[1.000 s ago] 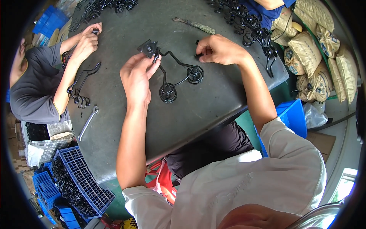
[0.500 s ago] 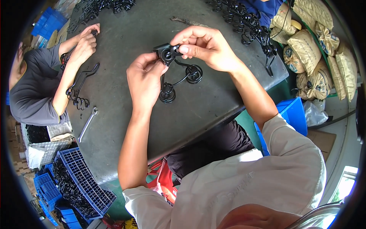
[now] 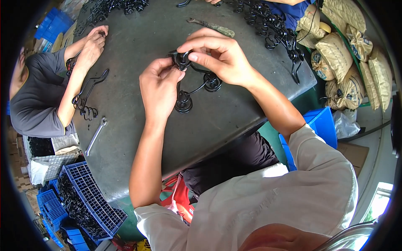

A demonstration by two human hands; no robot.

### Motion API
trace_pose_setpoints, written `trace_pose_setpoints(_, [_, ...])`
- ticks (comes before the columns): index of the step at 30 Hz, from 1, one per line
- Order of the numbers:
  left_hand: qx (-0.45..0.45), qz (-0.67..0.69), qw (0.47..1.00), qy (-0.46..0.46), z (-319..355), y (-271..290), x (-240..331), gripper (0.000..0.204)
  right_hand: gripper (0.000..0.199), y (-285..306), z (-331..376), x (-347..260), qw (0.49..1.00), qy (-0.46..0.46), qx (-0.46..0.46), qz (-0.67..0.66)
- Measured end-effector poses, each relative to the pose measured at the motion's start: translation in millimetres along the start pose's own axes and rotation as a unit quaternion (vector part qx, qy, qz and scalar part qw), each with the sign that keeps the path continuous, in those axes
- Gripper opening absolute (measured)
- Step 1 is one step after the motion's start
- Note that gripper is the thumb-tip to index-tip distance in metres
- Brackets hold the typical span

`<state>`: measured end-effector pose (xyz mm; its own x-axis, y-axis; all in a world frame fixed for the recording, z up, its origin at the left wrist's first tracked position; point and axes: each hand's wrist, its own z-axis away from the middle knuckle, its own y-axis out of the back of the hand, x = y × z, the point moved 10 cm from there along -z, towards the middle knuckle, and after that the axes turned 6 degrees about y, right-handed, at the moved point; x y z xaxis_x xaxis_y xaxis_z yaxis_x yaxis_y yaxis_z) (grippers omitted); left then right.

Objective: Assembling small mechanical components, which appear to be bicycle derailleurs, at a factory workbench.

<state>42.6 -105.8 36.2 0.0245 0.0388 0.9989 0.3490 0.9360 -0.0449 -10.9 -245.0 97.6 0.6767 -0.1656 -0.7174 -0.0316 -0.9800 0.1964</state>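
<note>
Above the table, my left hand (image 3: 158, 85) is closed, thumb and fingers pinching a black fitting (image 3: 181, 61). Joined to that fitting is a black wire double-coil spring (image 3: 183, 103), whose two coils hang below my hands. My right hand (image 3: 224, 60) bends over the fitting from the right, its index finger and thumb closed around a small black piece pressed against it. The fingers partly hide that small piece, so its exact shape is not clear.
A wrench (image 3: 96, 136) and another black wire spring (image 3: 87, 100) lie left on the dark table (image 3: 222, 138). Across from me is a dirty tool (image 3: 212, 27). Springs (image 3: 272, 29) line the far right. A co-worker's hands (image 3: 93, 49) work at left; others show at the far edge.
My right hand has moved left, bringing the small black piece onto the fitting. At the far edge, another person's hand and a black wire part have come into view.
</note>
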Motion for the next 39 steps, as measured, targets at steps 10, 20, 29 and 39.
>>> trace_pose_setpoints(10, [-0.034,0.057,0.997,0.042,-0.3,-1.4,-6.9,0.018,0.022,-8.8,-2.7,-4.3,0.997,0.046,-0.011,0.067])
trace_pose_setpoints(20, [-0.025,0.068,0.996,0.058,-1.2,-1.5,-5.7,0.019,0.028,-5.5,-2.9,-12.4,0.967,0.101,-0.015,0.234])
trace_pose_setpoints(29, [-0.035,0.048,0.997,0.049,1.7,-2.1,-1.2,0.019,0.03,-8.7,-2.3,-22.8,0.973,0.133,-0.041,0.187])
trace_pose_setpoints(39, [-0.064,0.113,0.988,0.089,1.2,-5.7,-5.6,0.027,0.023,-2.2,-5.3,-9.5,0.991,0.06,-0.011,0.115])
